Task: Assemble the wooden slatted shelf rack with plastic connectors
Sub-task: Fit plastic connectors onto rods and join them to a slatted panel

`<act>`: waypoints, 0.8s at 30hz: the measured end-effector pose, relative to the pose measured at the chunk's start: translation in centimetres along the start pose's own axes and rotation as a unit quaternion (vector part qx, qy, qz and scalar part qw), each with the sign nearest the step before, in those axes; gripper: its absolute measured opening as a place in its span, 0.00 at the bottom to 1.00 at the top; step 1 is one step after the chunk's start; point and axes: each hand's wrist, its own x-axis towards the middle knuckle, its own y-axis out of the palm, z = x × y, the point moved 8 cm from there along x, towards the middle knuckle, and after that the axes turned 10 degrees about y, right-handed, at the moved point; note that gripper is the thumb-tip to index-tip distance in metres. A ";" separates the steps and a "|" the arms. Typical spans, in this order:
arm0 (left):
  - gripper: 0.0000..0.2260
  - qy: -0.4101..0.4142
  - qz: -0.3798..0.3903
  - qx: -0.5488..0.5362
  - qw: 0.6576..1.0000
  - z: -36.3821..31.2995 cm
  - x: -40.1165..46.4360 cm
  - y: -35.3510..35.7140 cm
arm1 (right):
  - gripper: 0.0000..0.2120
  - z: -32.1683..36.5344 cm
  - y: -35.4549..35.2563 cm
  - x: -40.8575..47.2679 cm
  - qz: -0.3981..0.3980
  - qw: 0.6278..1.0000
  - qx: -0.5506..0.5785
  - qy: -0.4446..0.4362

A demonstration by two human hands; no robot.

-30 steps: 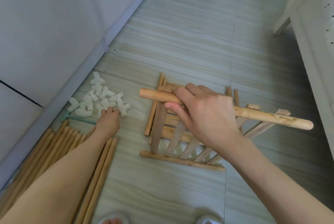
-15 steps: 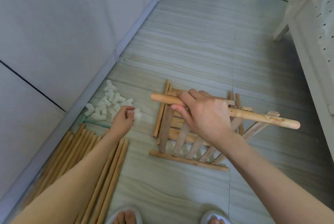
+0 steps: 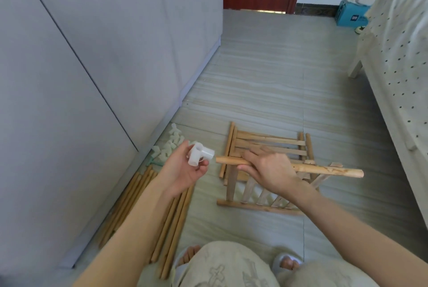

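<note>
1. While the right hand (image 3: 269,168) curls around one wooden dowel (image 3: 324,169) above two slatted panels (image 3: 266,145), the left hand (image 3: 185,171) pinches one white plastic connector (image 3: 199,154) just beside the dowel's near end.
2. Loose connectors (image 3: 166,147) and floor dowels (image 3: 143,196) are too bunched to count.
3. Half a second ago the left hand sat lower, at the pile; it has since risen.

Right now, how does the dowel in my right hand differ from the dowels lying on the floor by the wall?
The held dowel is gripped off the floor by the right hand; the floor dowels lie untouched. The held dowel lies crosswise over the slatted panels, while the floor dowels run alongside the wall. It looks shorter and thicker than they do. All are round, light wood.
</note>
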 end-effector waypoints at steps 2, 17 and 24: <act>0.16 0.000 0.024 0.029 0.999 0.2 -0.9 0.5 | 0.24 -0.3 0.1 -1.2 0.000 1.000 0.008 0.012; 0.11 0.145 -0.046 0.250 0.956 1.4 -1.3 0.4 | 0.21 -2.0 0.2 -1.9 -0.042 0.998 0.025 0.035; 0.07 0.132 -0.092 0.212 0.964 2.0 -1.2 0.3 | 0.22 -2.1 0.0 -1.5 -0.041 0.998 0.026 0.040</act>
